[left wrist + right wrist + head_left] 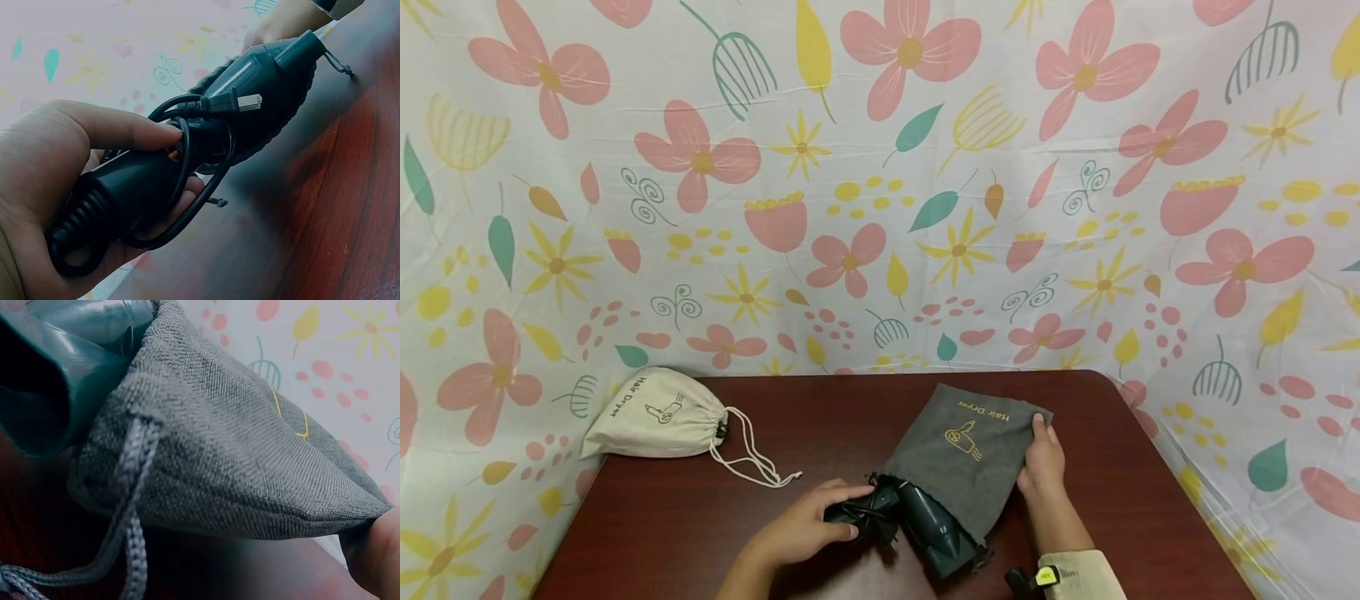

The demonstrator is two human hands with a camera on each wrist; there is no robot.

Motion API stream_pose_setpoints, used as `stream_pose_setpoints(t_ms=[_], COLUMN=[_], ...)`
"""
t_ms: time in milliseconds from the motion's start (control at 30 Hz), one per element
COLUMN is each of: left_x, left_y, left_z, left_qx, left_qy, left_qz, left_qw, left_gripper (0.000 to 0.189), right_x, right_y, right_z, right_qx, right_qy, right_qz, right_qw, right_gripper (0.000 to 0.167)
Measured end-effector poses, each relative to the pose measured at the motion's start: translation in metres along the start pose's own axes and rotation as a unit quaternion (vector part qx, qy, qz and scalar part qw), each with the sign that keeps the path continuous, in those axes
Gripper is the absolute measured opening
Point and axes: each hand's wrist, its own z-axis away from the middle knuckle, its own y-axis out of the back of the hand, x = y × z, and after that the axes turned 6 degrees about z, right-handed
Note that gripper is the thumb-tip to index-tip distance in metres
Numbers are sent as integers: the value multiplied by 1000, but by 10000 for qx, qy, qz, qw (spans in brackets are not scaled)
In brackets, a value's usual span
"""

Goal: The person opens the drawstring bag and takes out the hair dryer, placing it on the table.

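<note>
A dark hair dryer (934,527) sticks partly out of the mouth of a grey drawstring bag (958,442) printed "Hair Dryer" in yellow. My left hand (801,525) grips the dryer's handle (134,187), thumb on one side and fingers curled under it. The power cord is looped about the handle, and its two-prong plug (234,103) lies against the dryer. At the bag's closed far corner, my right hand (1045,458) pinches the grey cloth. The right wrist view shows the nozzle (62,387) outside the bag's opening; the rest of the dryer's body is hidden inside.
A cream drawstring bag (662,421), also printed "Hair Dryer", lies at the table's back left with its white cords trailing right. The dark red-brown table (655,525) ends against a flowered cloth (880,208) behind and at both sides.
</note>
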Motion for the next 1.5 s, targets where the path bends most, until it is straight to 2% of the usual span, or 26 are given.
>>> stream_pose_setpoints(t_ms=[267,467,867,1033,1200,1500], left_x=[-1,-1,1,2,-1,-5], left_y=[-2,-5,-9,-8,-6,-1], left_z=[0,0,1,2,4,8], left_qx=[-46,-105,-220,-267,-203,-24], left_qy=[56,30,104,109,-30,-33], left_qz=[-58,-205,-78,-17,-132,-126], left_qw=[10000,9997,9997,9996,9997,9999], left_gripper=[56,55,55,55,55,55], right_x=[1,3,3,2,-1,-6], right_y=[-5,-11,-16,-13,-7,6], right_z=[2,2,1,-1,-2,-3], right_qx=[-118,-159,-12,125,327,504], right_qy=[-101,75,208,339,354,261], right_qz=[20,-237,-355,-558,-866,-941], right_qw=[9999,9996,9992,9978,9951,9939], right_gripper=[68,56,54,53,54,57])
